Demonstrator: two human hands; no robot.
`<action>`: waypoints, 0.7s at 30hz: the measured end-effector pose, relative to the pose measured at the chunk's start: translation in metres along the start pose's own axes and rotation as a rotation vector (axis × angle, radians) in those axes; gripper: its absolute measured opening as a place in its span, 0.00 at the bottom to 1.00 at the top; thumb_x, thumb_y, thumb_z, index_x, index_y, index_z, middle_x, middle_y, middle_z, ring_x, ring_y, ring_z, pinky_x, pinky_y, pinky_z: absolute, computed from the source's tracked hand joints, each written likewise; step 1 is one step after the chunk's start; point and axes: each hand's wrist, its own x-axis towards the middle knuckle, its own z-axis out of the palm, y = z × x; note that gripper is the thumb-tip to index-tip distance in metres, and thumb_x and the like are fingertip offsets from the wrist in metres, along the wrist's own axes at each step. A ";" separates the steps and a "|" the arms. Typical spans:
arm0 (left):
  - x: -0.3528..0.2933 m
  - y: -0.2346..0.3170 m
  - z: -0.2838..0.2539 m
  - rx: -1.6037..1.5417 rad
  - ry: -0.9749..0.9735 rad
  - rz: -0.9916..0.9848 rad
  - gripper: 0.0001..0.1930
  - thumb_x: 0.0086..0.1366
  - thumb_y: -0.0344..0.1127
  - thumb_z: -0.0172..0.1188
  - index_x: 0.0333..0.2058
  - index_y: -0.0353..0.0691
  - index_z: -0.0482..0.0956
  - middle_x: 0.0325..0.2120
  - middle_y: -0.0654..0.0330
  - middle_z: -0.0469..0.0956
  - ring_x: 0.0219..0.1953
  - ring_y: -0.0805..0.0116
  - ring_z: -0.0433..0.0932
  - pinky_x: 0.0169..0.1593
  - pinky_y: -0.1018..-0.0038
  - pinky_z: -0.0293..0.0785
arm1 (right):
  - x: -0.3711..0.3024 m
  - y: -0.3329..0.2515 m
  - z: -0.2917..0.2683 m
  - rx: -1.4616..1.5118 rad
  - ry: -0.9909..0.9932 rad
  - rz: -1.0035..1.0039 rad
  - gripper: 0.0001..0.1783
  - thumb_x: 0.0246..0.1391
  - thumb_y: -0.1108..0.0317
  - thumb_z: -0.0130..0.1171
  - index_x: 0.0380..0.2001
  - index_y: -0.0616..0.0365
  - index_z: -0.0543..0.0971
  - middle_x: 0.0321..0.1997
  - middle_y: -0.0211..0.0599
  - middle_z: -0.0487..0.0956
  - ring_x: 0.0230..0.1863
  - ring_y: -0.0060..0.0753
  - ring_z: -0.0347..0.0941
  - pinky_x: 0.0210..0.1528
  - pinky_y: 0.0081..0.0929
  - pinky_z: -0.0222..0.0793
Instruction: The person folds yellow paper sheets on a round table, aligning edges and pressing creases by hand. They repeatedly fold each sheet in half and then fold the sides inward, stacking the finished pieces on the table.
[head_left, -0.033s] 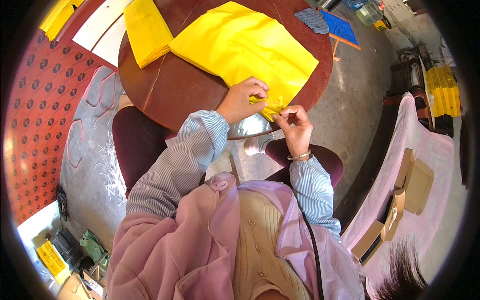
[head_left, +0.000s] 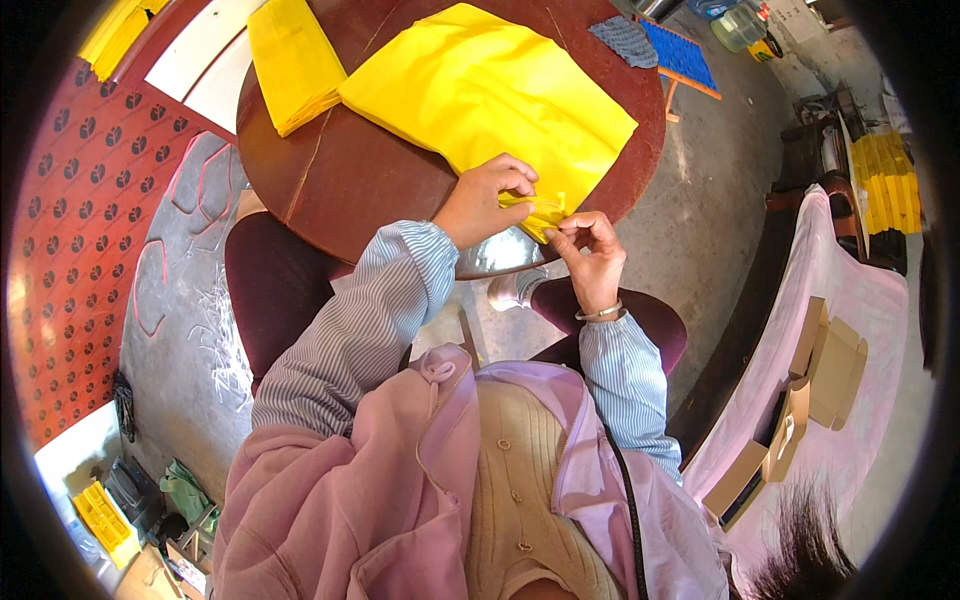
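Folded yellow stack at left on the round brown bench. Close beside it, yellow sheet lying spread, near corner bunched by the bench's front edge. Left hand clamped on that corner; right hand pinched there too. Farther right, grey cloth. Visibly unchanged from the earlier frame.
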 end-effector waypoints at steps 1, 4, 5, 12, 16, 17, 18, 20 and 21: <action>0.000 -0.001 0.000 -0.001 0.004 0.004 0.07 0.63 0.28 0.71 0.38 0.35 0.83 0.50 0.55 0.82 0.52 0.61 0.83 0.58 0.69 0.78 | -0.001 -0.001 -0.001 -0.030 -0.008 -0.030 0.10 0.55 0.82 0.75 0.37 0.60 0.84 0.37 0.25 0.79 0.37 0.16 0.75 0.43 0.18 0.73; 0.000 -0.002 0.001 0.001 0.013 0.011 0.07 0.63 0.28 0.71 0.38 0.35 0.83 0.49 0.55 0.83 0.52 0.61 0.83 0.58 0.69 0.78 | -0.001 -0.004 -0.002 -0.067 -0.017 -0.061 0.09 0.56 0.81 0.75 0.38 0.60 0.86 0.37 0.27 0.81 0.38 0.17 0.76 0.43 0.19 0.73; 0.000 -0.002 0.001 0.004 0.015 0.010 0.07 0.63 0.28 0.71 0.38 0.35 0.83 0.49 0.55 0.83 0.52 0.61 0.83 0.58 0.69 0.78 | -0.001 -0.005 -0.002 -0.080 -0.007 -0.073 0.08 0.56 0.80 0.75 0.38 0.61 0.87 0.36 0.28 0.81 0.36 0.17 0.76 0.41 0.19 0.73; 0.000 -0.002 0.001 0.008 0.015 0.011 0.07 0.64 0.28 0.71 0.38 0.35 0.83 0.48 0.56 0.83 0.51 0.61 0.83 0.57 0.69 0.78 | 0.001 -0.009 -0.002 -0.103 0.006 -0.089 0.04 0.57 0.78 0.74 0.36 0.63 0.88 0.34 0.30 0.83 0.33 0.18 0.77 0.38 0.20 0.74; 0.000 -0.002 0.001 0.015 0.020 0.034 0.07 0.64 0.28 0.71 0.38 0.34 0.83 0.48 0.56 0.83 0.51 0.61 0.83 0.57 0.69 0.78 | 0.001 -0.007 -0.002 -0.074 0.004 -0.047 0.04 0.58 0.78 0.75 0.36 0.64 0.88 0.34 0.30 0.82 0.33 0.18 0.77 0.38 0.20 0.74; 0.000 -0.002 0.001 0.018 0.019 0.037 0.07 0.64 0.27 0.71 0.38 0.34 0.83 0.48 0.56 0.83 0.51 0.61 0.83 0.57 0.70 0.78 | 0.001 -0.006 -0.002 -0.068 0.005 -0.040 0.04 0.58 0.78 0.75 0.36 0.64 0.88 0.34 0.30 0.82 0.33 0.18 0.77 0.38 0.20 0.73; 0.000 -0.002 0.000 0.020 0.017 0.039 0.07 0.64 0.27 0.70 0.38 0.34 0.83 0.48 0.56 0.83 0.51 0.61 0.83 0.57 0.70 0.78 | 0.001 -0.005 -0.002 -0.063 0.006 -0.032 0.04 0.58 0.78 0.75 0.36 0.64 0.88 0.34 0.30 0.82 0.33 0.18 0.77 0.38 0.20 0.73; 0.000 -0.001 0.000 0.006 0.012 0.027 0.07 0.63 0.27 0.70 0.38 0.34 0.83 0.48 0.55 0.83 0.52 0.61 0.83 0.58 0.69 0.78 | 0.001 -0.004 -0.002 -0.043 0.010 -0.016 0.04 0.58 0.78 0.75 0.36 0.64 0.88 0.34 0.29 0.82 0.33 0.18 0.77 0.38 0.19 0.73; 0.000 -0.001 -0.001 0.001 0.008 0.020 0.07 0.63 0.26 0.70 0.38 0.35 0.83 0.49 0.55 0.82 0.52 0.61 0.83 0.58 0.69 0.78 | 0.001 -0.003 -0.002 -0.029 0.013 -0.006 0.04 0.57 0.78 0.75 0.35 0.64 0.88 0.34 0.29 0.82 0.33 0.17 0.76 0.38 0.19 0.73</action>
